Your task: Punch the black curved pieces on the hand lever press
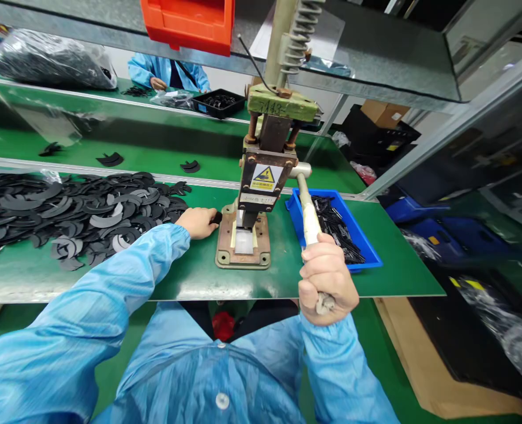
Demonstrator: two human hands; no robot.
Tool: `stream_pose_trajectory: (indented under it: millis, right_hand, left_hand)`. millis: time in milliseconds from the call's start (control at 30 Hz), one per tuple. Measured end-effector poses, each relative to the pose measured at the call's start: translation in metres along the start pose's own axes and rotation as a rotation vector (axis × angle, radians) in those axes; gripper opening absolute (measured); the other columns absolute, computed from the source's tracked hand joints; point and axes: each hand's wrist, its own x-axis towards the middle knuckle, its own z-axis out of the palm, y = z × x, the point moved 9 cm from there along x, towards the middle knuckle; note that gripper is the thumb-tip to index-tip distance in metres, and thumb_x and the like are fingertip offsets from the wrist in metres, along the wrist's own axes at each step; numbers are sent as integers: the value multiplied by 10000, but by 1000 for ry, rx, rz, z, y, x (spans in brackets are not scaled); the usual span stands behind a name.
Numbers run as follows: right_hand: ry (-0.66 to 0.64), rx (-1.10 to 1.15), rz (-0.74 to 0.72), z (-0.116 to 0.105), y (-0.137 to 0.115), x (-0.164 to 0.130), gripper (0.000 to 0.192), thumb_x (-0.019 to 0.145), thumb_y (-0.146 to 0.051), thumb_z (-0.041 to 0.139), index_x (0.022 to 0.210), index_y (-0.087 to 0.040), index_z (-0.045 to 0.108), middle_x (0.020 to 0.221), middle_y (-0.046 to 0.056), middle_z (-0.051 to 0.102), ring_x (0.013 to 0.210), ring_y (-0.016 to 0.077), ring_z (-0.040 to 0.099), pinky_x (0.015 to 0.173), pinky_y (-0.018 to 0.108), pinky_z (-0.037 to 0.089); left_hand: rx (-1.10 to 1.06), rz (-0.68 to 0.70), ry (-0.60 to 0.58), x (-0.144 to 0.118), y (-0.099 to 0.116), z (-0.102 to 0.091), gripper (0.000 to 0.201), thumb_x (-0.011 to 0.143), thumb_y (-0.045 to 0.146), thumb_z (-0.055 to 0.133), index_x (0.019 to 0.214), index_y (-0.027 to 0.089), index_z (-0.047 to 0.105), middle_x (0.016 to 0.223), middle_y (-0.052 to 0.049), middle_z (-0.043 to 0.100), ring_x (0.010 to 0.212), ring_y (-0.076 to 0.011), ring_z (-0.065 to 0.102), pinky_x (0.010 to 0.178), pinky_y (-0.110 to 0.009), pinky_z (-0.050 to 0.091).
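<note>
The right hand (326, 281) is fisted around the press lever (308, 215), near the table's front edge. The left hand (200, 222) pinches a small black piece (217, 217) at the left side of the hand press (261, 188) — just beside its base plate (243, 244). Left of it lies a heap of black curved gaskets (70, 212); right of the press, a blue tray (366, 247) holds black parts.

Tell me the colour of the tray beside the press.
Blue tray, right of the press; head view shows it.
</note>
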Motion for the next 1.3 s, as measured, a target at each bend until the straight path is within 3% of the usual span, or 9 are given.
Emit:
stream_pose_trajectory:
  millis: [133,267,333,467,567,667,800,1033,1300]
  right_hand:
    - [-1,9,-5,0,0,0,210,899,-313,700,732,-260,586,690,-28,642,813,212,693,1067,633,561]
    - [11,-3,-6,1,0,0,212,906,-327,697,734,-268,588,684,-31,638,804,208,692,1072,632,562]
    - [18,-3,-6,1,0,0,213,907,-327,695,735,-268,584,684,-34,635,802,206,691,1074,629,562]
    - [16,11,-8,1,0,-1,211,905,-322,699,736,-265,586,691,-33,639,824,205,694,1082,623,558]
    - [16,19,-10,2,0,0,201,906,-321,701,748,-264,592,699,-30,642,840,206,700,1091,616,553]
    - [13,24,-9,2,0,-1,188,905,-318,704,759,-263,600,705,-27,645,856,207,706,1103,611,548]
    - [18,21,-8,2,0,-1,195,910,-338,702,757,-269,604,701,-31,645,849,205,703,1097,618,553]
    - [30,5,-4,3,0,-1,229,927,-374,690,745,-272,595,682,-34,637,839,202,701,1079,612,559]
    - [46,-14,0,3,1,-2,235,930,-401,675,748,-290,575,656,-41,623,807,208,696,1054,620,572]
  left_hand:
    - [-184,-49,131,-10,-9,-13,231,904,456,655,896,224,646,956,-131,771,935,-310,754,820,-389,561]
    - [-728,-182,66,-24,-20,-8,286,859,471,729,810,231,581,780,-62,751,706,-215,725,632,-306,553]
    - [-916,-210,33,-31,-13,-8,367,809,486,799,749,227,545,686,-24,706,606,-171,669,555,-268,509]
    - [-1043,-180,56,-40,7,-16,513,708,533,911,693,217,506,585,47,571,550,-112,562,509,-218,413]
    - [-1190,-165,17,-38,20,-11,497,742,607,878,736,188,612,648,25,603,556,-92,538,523,-218,429]
    - [-1303,-203,45,-33,23,-2,497,693,545,939,806,182,620,673,25,628,533,-83,547,514,-217,443]
    - [-1394,-238,-34,-26,35,11,462,715,401,965,942,170,636,763,10,688,539,-81,608,544,-221,508]
    - [-1378,-297,-87,-20,50,14,327,821,278,907,838,169,600,702,15,664,544,-104,667,583,-237,573]
    - [-1218,-283,-177,-3,60,8,375,778,229,921,778,196,547,610,62,577,441,-83,555,449,-212,487]
